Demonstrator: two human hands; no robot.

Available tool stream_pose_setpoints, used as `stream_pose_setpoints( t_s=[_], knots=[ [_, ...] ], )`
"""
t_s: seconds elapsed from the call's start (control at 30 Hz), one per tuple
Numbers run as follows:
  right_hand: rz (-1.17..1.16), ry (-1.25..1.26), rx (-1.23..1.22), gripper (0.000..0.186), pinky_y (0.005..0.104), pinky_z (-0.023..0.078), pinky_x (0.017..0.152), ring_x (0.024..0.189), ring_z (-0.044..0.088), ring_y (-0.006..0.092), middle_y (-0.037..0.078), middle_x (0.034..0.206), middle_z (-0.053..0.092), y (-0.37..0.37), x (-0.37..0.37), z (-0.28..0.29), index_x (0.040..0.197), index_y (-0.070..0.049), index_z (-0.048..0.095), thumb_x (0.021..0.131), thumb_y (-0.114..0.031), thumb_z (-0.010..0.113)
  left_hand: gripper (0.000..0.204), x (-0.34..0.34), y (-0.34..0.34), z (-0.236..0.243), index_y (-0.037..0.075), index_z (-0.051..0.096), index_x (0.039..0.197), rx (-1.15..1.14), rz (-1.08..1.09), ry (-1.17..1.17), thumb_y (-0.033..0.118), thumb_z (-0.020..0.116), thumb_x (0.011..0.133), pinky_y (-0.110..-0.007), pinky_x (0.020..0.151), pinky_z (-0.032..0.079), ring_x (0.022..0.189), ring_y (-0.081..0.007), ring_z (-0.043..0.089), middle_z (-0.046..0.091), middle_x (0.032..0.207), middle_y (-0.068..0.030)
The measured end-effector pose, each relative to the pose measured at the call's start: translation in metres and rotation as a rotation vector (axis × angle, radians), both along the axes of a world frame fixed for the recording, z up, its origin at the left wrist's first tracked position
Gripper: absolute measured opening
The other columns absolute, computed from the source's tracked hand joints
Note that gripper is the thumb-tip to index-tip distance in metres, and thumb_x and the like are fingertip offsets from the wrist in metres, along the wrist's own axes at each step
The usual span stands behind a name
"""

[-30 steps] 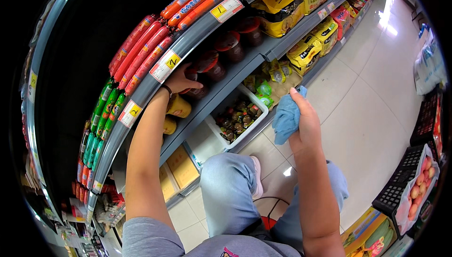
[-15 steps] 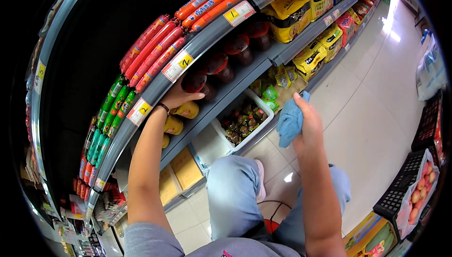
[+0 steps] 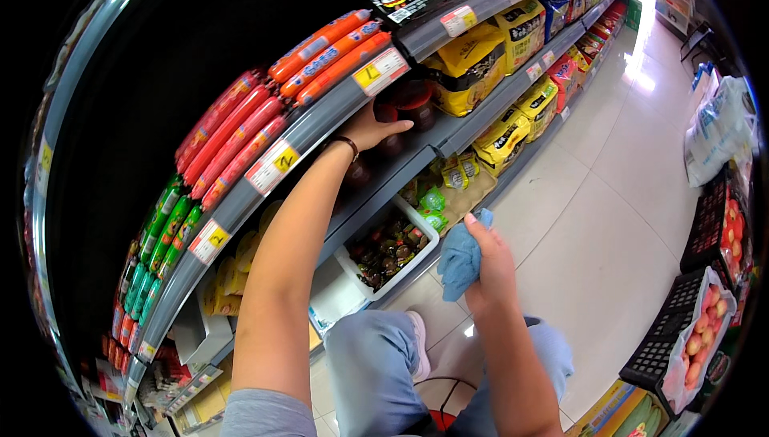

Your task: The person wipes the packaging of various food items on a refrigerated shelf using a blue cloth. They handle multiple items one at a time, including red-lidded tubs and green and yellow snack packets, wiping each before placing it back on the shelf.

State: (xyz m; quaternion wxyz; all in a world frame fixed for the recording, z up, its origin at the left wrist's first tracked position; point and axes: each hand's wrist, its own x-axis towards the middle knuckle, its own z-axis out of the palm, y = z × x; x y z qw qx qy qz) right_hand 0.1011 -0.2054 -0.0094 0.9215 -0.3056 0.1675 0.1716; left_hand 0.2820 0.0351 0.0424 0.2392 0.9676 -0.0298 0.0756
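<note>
My left hand [image 3: 370, 129] reaches under the grey shelf edge, among dark jars with red lids [image 3: 415, 99]. Its thumb stretches out to the right beside one jar, while the shelf edge and the jars partly hide the other fingers. I cannot tell whether the hand touches a jar. Lower down, in front of the shelf, my right hand [image 3: 493, 273] is closed on a crumpled blue cloth [image 3: 460, 261], which hangs from the thumb side.
Above, red, orange and green wrapped sausages [image 3: 240, 128] line the upper shelf. Yellow packets [image 3: 469, 68] stand further along. Below sits a white tub [image 3: 432, 241] of small wrapped items. Black crates, one with fruit [image 3: 705, 325], and a white bag [image 3: 721, 132] stand across the aisle.
My left hand has moved along the shelf, away from the yellow packages and further among the red-lidded jars. My right hand still holds the cloth. The view has shifted toward the far end.
</note>
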Motion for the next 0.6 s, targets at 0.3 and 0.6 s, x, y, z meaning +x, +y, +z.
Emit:
stream_pose_setpoints(
  t_s=[0.3, 0.6],
  knots=[
    [0.002, 0.106, 0.037, 0.015, 0.0289, 0.048, 0.057, 0.065, 0.058, 0.0127, 0.001, 0.078, 0.059, -0.009, 0.008, 0.006, 0.092, -0.011, 0.057, 0.089, -0.022, 0.067, 0.074, 0.071, 0.006, -0.026, 0.001, 0.064, 0.112, -0.033, 0.014, 0.019, 0.061, 0.074, 0.07, -0.034, 0.085, 0.047, 0.093, -0.0252, 0.064, 0.067, 0.101, -0.0142],
    [-0.009, 0.11, 0.042, 0.02, 0.027, 0.045, 0.054, 0.064, 0.054, 0.0107, -0.001, 0.078, 0.057, -0.014, 0.01, 0.008, 0.095, -0.01, 0.058, 0.087, -0.025, 0.068, 0.06, 0.072, 0.002, -0.024, 0.002, 0.068, 0.105, -0.081, 0.004, 0.115, 0.054, 0.074, 0.076, -0.03, 0.077, 0.048, 0.081, -0.0164, 0.063, 0.069, 0.09, -0.0083]
  ],
)
